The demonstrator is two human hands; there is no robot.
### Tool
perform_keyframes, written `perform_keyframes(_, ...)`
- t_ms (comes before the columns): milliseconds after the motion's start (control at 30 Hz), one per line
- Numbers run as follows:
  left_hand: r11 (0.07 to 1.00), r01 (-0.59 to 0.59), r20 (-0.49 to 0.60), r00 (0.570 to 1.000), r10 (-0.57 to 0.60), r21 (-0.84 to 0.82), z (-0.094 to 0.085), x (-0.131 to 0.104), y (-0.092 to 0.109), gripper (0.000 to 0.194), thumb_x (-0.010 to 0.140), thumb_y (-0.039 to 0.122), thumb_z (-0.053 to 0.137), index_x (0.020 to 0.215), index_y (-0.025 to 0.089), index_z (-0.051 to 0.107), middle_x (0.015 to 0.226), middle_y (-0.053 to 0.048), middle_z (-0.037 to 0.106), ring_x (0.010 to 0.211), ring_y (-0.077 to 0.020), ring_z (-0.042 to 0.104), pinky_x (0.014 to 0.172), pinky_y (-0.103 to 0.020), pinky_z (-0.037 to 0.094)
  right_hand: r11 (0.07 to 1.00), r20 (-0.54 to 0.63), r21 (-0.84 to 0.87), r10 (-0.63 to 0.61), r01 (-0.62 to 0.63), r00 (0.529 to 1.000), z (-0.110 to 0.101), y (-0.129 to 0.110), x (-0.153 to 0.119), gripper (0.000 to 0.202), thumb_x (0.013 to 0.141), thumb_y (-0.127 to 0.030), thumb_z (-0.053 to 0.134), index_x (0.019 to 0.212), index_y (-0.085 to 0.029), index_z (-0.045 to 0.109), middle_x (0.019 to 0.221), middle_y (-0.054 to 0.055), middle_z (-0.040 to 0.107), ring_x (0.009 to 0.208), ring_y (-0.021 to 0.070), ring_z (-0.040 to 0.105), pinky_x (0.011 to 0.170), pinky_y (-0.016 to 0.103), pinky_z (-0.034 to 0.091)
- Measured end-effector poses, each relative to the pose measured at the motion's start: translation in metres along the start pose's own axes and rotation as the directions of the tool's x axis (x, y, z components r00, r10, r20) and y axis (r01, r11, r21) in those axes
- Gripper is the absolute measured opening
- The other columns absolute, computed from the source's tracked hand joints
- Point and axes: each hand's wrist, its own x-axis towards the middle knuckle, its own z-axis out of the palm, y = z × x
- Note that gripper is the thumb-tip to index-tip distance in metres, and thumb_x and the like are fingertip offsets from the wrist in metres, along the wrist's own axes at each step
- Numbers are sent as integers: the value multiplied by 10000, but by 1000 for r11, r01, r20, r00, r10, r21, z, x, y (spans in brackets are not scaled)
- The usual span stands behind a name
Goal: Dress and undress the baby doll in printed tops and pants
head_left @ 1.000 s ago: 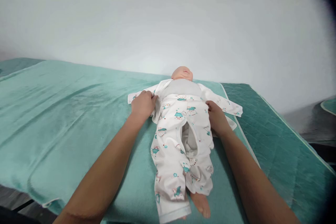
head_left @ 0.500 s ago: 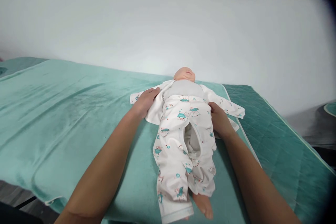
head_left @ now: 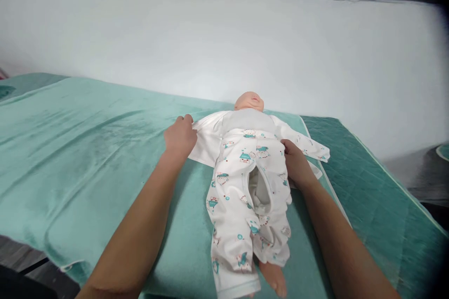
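A baby doll (head_left: 249,101) lies on its back, head toward the wall. It wears an opened white baby shirt (head_left: 206,147) and printed split-crotch baby trousers (head_left: 231,196) pulled up over its waist. One bare foot (head_left: 275,278) sticks out of a trouser leg; the other leg end mostly covers its foot. My left hand (head_left: 180,136) is closed on the shirt at the left, and the sleeve end there is hidden behind it. At the right side of the waist, my right hand (head_left: 297,162) grips the trousers' side, its thumb on top and most fingers out of sight.
A light green sheet (head_left: 105,159) with creases covers the bed. Along the right lies a darker quilted green pad (head_left: 365,187). A white wall (head_left: 210,42) rises behind the bed. Grey floor (head_left: 24,261) shows past the near left edge.
My left hand has moved outward to the left from the doll's chest and closed on the shirt, drawing the cloth sideways. My right hand stays at the waist.
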Motion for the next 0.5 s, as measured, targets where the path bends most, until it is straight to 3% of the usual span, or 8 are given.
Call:
perform_keyframes(100, 996, -90, -36, 995, 90, 2, 4, -2, 3, 414, 839, 124, 494, 1231, 241, 558, 1226, -152, 575, 1045, -333, 616, 784, -448, 506, 1000, -3, -22, 6, -6, 1000, 0, 1, 0, 190, 737, -268, 590, 907, -198, 642, 864, 37, 726, 737, 191, 582, 659, 292, 427)
perform_keyframes(200, 955, -281, -187, 948, 259, -98, 6, -6, 12, 501, 801, 31, 457, 1249, 229, 562, 1264, -138, 560, 1188, -328, 536, 913, -483, 491, 1000, -5, -28, 5, -5, 1000, 0, 5, 2, 188, 740, -280, 583, 903, -198, 629, 876, 38, 725, 779, 204, 604, 688, 304, 438)
perform_keyframes(267, 867, -430, -279, 890, 360, -251, 7, -10, 22, 448, 818, 39, 457, 1207, 222, 585, 1240, -105, 588, 1191, -284, 532, 989, -464, 472, 999, -25, -44, -2, 1, 1000, 1, 9, 4, 201, 742, -289, 581, 914, -197, 629, 873, 39, 722, 790, 209, 611, 709, 317, 448)
perform_keyframes(333, 718, -526, -304, 850, 430, -456, 10, -14, 32, 336, 862, 94, 478, 1139, 225, 614, 1181, -66, 628, 1116, -222, 576, 993, -401, 489, 998, -75, -57, -22, 17, 997, 1, 12, 5, 231, 737, -291, 593, 945, -199, 631, 866, 40, 716, 797, 210, 614, 733, 330, 459)
perform_keyframes(400, 577, -524, -274, 841, 466, -626, 12, -18, 40, 231, 894, 167, 510, 1068, 232, 645, 1118, -38, 654, 1037, -178, 609, 949, -345, 517, 998, -140, -41, -60, 55, 988, 1, 14, 5, 251, 735, -305, 621, 966, -207, 634, 863, 38, 705, 799, 208, 612, 754, 340, 469)
perform_keyframes(500, 492, -460, -236, 861, 451, -739, 11, -21, 46, 158, 897, 243, 558, 993, 234, 684, 1081, -36, 661, 1039, -172, 610, 934, -330, 522, 991, -270, 17, -126, 135, 955, 0, 11, 4, 231, 784, -364, 638, 965, -220, 649, 890, 37, 685, 815, 196, 609, 783, 341, 478)
